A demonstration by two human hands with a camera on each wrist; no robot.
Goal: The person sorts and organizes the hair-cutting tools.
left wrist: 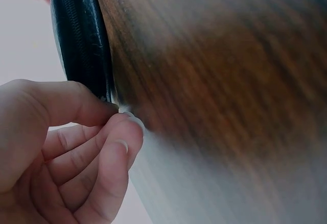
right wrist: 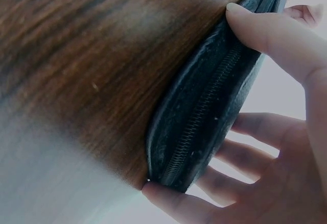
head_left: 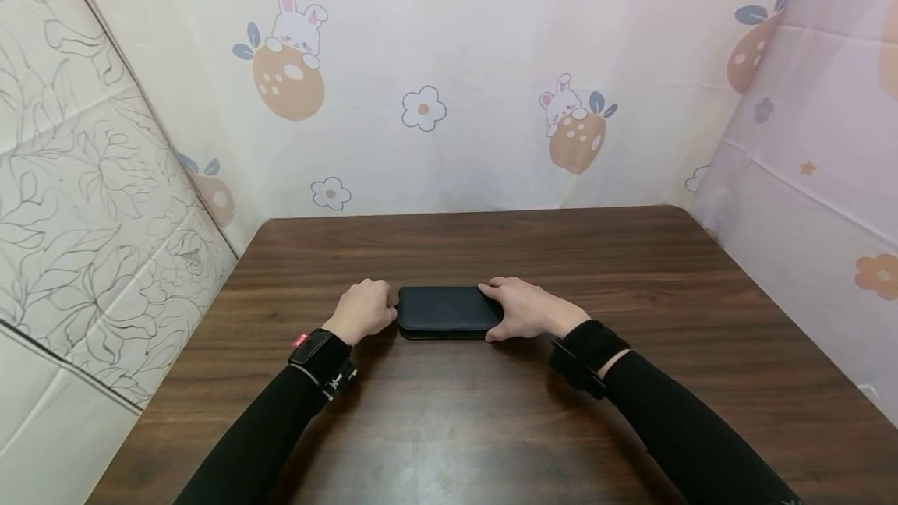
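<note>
A black zip wallet (head_left: 443, 312) lies flat on the wooden table, its long side toward me. At its left end my left hand (head_left: 365, 310) pinches with thumb and fingertips. In the left wrist view those fingertips meet at the wallet's corner where the zipper (left wrist: 76, 30) ends; what lies between them is hidden. My right hand (head_left: 528, 309) grips the wallet's right end, thumb on the near side and fingers around the far side. The right wrist view shows the zipper teeth (right wrist: 202, 117) running closed along the edge between thumb and fingers.
The brown wooden table (head_left: 449, 427) spreads around both hands. A patterned cloth (head_left: 435, 61) with rabbits and flowers hangs behind its far edge. Similar sheets hang at the left and right. Each wrist wears a black strap (head_left: 326, 361).
</note>
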